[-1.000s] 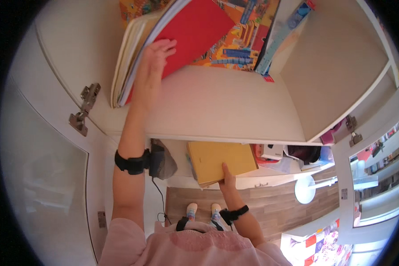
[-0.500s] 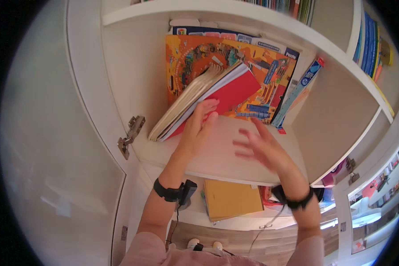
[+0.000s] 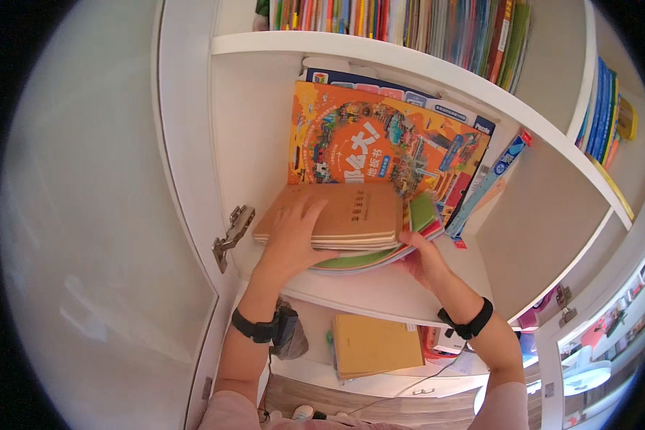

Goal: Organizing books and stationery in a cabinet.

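A stack of brown-covered notebooks lies flat in the cabinet compartment, with thinner books in green, red and pale covers beneath it. My left hand rests on the stack's left part, its fingers spread over the top cover and its thumb along the front edge. At the stack's right end my right hand is closed on the thin books, thumb above; its other fingers are partly hidden under them. Behind stands a large orange illustrated book, leaning on a dark blue puzzle box.
A narrow blue box leans at the compartment's right. Over it runs a shelf full of upright books. A hinge and frosted door are at left. Yellow-brown folders lie below.
The books, tilted upright with a red cover facing right, now lie flat with a brown cover on top. My right hand, free before, has come to their right end.
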The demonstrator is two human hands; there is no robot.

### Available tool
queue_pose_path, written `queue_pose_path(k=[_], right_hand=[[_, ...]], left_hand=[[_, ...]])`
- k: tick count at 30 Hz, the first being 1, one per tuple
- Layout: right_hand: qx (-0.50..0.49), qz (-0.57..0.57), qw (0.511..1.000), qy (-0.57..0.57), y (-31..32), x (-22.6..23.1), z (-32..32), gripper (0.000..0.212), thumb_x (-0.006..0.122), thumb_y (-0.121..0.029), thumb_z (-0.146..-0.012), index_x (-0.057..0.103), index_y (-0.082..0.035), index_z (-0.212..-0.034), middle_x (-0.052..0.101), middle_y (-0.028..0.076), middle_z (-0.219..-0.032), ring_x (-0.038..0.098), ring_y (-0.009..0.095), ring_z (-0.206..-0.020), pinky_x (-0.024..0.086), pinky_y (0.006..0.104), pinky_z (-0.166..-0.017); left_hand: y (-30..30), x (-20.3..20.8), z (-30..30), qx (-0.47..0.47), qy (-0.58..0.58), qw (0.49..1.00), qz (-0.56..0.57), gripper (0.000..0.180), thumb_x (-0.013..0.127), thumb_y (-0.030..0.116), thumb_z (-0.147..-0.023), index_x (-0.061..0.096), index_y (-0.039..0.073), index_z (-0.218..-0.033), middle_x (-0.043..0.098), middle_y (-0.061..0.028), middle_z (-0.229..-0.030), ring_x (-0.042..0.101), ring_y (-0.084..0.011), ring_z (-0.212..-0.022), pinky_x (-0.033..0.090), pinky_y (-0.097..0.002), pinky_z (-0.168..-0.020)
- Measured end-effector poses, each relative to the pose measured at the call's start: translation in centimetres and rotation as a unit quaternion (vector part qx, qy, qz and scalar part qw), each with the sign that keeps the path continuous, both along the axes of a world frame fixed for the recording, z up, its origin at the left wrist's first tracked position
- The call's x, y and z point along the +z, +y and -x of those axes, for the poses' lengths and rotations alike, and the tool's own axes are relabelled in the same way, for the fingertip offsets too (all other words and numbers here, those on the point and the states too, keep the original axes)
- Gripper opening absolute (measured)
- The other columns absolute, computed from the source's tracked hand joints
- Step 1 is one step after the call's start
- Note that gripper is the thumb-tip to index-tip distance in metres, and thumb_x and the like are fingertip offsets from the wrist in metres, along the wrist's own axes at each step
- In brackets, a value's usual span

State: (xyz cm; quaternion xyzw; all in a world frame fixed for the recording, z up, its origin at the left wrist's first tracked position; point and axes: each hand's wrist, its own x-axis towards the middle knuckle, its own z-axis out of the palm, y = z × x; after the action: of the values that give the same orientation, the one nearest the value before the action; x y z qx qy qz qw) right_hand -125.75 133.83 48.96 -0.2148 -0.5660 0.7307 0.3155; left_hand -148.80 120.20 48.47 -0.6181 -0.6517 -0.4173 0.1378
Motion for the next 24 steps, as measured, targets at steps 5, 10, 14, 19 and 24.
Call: queue_pose_path(k=[5,10,14,19,24], right_hand=[[-0.005,0.146,0.988,-0.043,-1.2,-0.4,-2.3,0.049,0.064,-0.031,-0.083,0.049,-0.003,-0.122,0.058,0.015,-0.116,0.061,0.03,-0.098,0.053,0.0419,-0.086],[-0.003,0.191,0.975,-0.11,-0.3,-0.3,-6.0,0.048,0.063,-0.03,-0.083,0.05,-0.003,-0.121,0.057,0.018,-0.115,0.059,0.031,-0.102,0.051,0.0418,-0.088],[-0.048,0.163,0.981,-0.098,1.7,-0.1,-9.1,0.048,0.063,-0.029,-0.082,0.05,-0.003,-0.121,0.056,0.02,-0.115,0.057,0.031,-0.106,0.047,0.0409,-0.092],[-0.184,-0.162,0.926,-0.286,-0.5,1.3,-10.2,0.062,0.062,-0.019,-0.081,0.035,-0.006,-0.135,0.042,0.016,-0.133,0.045,0.027,-0.121,0.037,0.0404,-0.101],[-0.005,-0.31,0.935,-0.174,-4.0,4.5,-11.5,0.079,0.069,-0.018,-0.08,0.022,-0.002,-0.141,0.038,0.018,-0.135,0.041,0.027,-0.124,0.037,0.0431,-0.1]], left_hand=[[1.5,-1.5,0.6,-0.002,0.064,0.996,0.058,0.08,0.082,0.024,-0.06,0.044,0.011,-0.13,0.041,-0.0189,-0.134,0.039,-0.0365,-0.124,0.032,-0.0477,-0.102],[2.3,-0.5,0.5,-0.027,0.054,0.991,0.12,0.051,0.072,0.027,-0.074,0.056,0.009,-0.119,0.059,-0.0157,-0.114,0.056,-0.0338,-0.103,0.044,-0.0428,-0.088],[2.7,0.2,0.6,-0.001,0.046,0.995,0.093,0.043,0.067,0.033,-0.078,0.061,0.008,-0.112,0.064,-0.0177,-0.097,0.06,-0.0348,-0.091,0.047,-0.0417,-0.08],[2.3,1.2,0.2,0.069,0.084,0.994,-0.007,0.041,0.067,0.037,-0.078,0.063,0.009,-0.108,0.066,-0.0141,-0.084,0.063,-0.032,-0.078,0.049,-0.0406,-0.068],[0.4,2.3,-0.5,0.116,0.12,0.977,-0.131,0.042,0.072,0.035,-0.075,0.063,0.008,-0.105,0.067,-0.0121,-0.084,0.064,-0.0287,-0.072,0.05,-0.0361,-0.064]])
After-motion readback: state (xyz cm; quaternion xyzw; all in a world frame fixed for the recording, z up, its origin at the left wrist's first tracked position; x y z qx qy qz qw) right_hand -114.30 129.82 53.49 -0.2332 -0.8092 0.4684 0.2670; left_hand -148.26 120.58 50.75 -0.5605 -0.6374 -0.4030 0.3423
